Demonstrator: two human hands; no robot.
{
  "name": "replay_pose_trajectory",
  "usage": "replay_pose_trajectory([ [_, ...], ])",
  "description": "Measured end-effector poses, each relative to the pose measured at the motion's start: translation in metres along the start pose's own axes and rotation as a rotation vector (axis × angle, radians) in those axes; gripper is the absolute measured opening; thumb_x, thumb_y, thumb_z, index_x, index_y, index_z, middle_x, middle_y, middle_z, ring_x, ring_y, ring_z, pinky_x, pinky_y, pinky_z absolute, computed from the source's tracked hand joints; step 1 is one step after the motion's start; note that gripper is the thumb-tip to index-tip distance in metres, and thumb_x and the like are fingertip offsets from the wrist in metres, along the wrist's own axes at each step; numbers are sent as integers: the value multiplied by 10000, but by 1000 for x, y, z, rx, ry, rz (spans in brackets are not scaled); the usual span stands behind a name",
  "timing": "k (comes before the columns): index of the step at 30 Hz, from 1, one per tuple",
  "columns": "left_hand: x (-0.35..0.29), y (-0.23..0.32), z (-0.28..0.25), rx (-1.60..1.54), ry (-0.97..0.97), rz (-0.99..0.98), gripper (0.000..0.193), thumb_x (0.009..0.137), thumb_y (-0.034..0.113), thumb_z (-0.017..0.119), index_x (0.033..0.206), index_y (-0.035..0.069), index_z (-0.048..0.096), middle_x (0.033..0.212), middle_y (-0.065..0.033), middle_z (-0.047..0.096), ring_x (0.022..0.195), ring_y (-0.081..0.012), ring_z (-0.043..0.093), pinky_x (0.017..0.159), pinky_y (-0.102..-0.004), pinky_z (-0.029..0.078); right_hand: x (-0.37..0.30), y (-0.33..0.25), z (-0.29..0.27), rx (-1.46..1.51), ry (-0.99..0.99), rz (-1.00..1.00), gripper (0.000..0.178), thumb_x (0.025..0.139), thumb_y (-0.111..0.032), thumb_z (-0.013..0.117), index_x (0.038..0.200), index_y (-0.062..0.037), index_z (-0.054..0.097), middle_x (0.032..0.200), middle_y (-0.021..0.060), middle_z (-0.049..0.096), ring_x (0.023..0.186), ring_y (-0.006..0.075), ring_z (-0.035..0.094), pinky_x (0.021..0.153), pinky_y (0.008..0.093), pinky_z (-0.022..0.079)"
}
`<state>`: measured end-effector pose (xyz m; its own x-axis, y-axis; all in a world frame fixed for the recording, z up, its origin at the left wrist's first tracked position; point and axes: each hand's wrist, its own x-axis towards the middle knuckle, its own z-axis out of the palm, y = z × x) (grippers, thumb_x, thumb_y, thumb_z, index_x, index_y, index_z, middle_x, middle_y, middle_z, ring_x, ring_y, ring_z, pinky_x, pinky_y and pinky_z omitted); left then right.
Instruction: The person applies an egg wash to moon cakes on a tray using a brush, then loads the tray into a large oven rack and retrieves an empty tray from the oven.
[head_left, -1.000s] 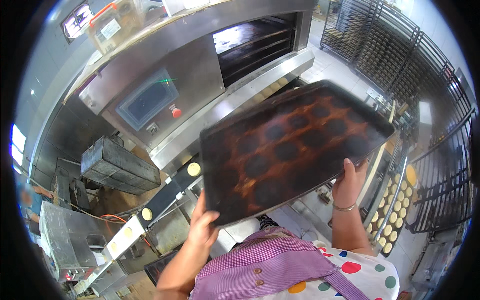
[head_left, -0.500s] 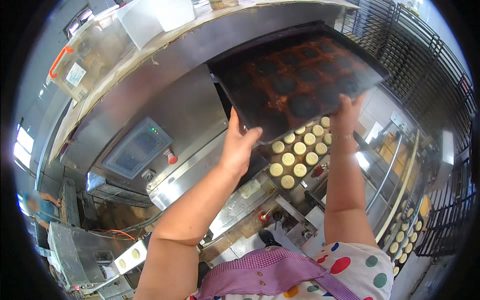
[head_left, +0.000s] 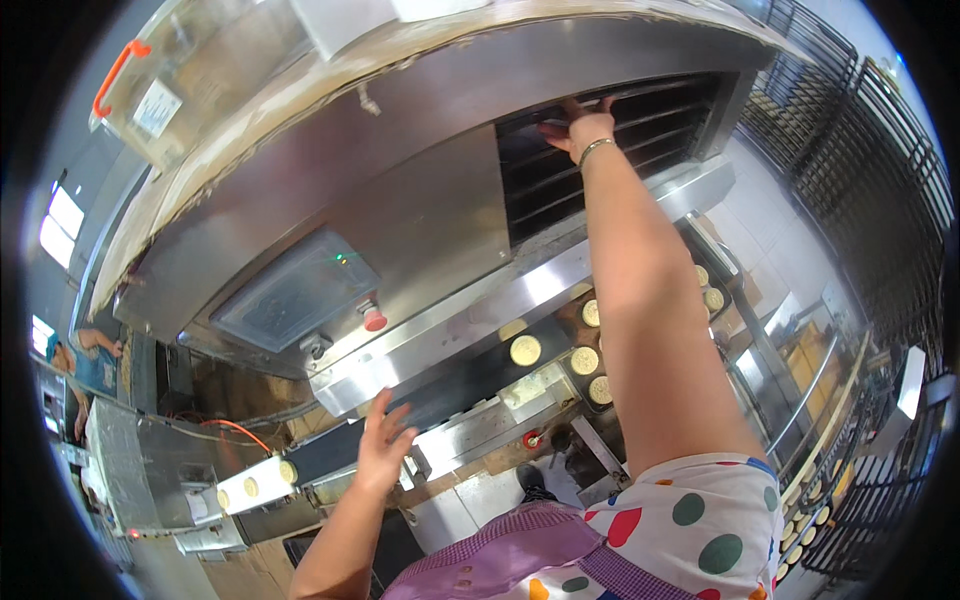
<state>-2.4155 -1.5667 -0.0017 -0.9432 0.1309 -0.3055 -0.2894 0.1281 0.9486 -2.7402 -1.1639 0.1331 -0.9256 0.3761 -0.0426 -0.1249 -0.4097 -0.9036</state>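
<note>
My right hand point(head_left: 583, 128) reaches into a dark opening in the steel machine point(head_left: 430, 190), fingers spread at the upper edge of the stacked dark trays point(head_left: 640, 135). It is open; whether its fingertips touch a tray cannot be made out. My left hand point(head_left: 382, 445) hangs open with nothing in it, above the near side of a dark conveyor belt point(head_left: 460, 375). A single pale round stamped pastry point(head_left: 525, 350) lies on the belt. More such pastries point(head_left: 585, 361) sit on a dark tray at the belt's right end, partly hidden by my right forearm.
A control screen point(head_left: 295, 285) and a red knob point(head_left: 374, 319) are on the machine's front. Black racks point(head_left: 870, 170) stand at the right. A clear plastic box point(head_left: 160, 90) with an orange handle rests on top. A co-worker point(head_left: 90, 365) is at the far left.
The dark tray with round marks has left both hands and no longer shows outside the machine. My left hand has dropped toward the belt; my right hand has moved into the opening.
</note>
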Motion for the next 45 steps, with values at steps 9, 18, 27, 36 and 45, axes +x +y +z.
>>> replay_pose_trajectory([
  [9, -172, -200, -124, 198, 491, -264, 507, 838, 107, 623, 1298, 3, 436, 1248, -138, 512, 1128, -242, 508, 943, -331, 397, -151, 99, -24, -182, -127, 79, 506, 901, -376, 546, 1304, -108, 398, 954, 152, 642, 689, 221, 648, 522, 302, 514],
  [18, -544, -499, -169, 513, 949, -904, 531, 646, 174, 684, 1132, 7, 550, 1109, -231, 579, 1080, -376, 540, 919, -401, 436, -569, 327, -86, -688, -419, 834, 338, 896, -330, 536, 1130, -85, 528, 884, 90, 646, 637, 205, 643, 475, 304, 478],
  [27, -703, -587, -106, 67, 1019, -1399, 639, 766, 382, 697, 1133, -98, 487, 1186, -290, 512, 1119, -380, 509, 948, -394, 424, -762, 320, -121, -1144, -682, 934, 305, 929, -304, 493, 1132, -81, 542, 875, 74, 632, 621, 198, 634, 474, 295, 484],
  [36, -696, -609, -117, 77, 1008, -1229, 309, 762, 240, 671, 944, -5, 629, 1002, -209, 641, 992, -356, 600, 848, -404, 470, -809, 288, -139, -1261, -684, 943, 302, 942, -291, 472, 1146, -80, 540, 896, 66, 634, 676, 166, 641, 504, 288, 485],
  [45, -719, -527, -89, -770, 1847, -135, 387, 683, -84, 499, 1048, 37, 453, 975, -60, 512, 771, -168, 495, 633, -265, 424, -827, 295, -161, -1255, -804, 945, 328, 933, -293, 479, 1176, -79, 534, 919, 64, 635, 703, 176, 643, 541, 297, 485],
])
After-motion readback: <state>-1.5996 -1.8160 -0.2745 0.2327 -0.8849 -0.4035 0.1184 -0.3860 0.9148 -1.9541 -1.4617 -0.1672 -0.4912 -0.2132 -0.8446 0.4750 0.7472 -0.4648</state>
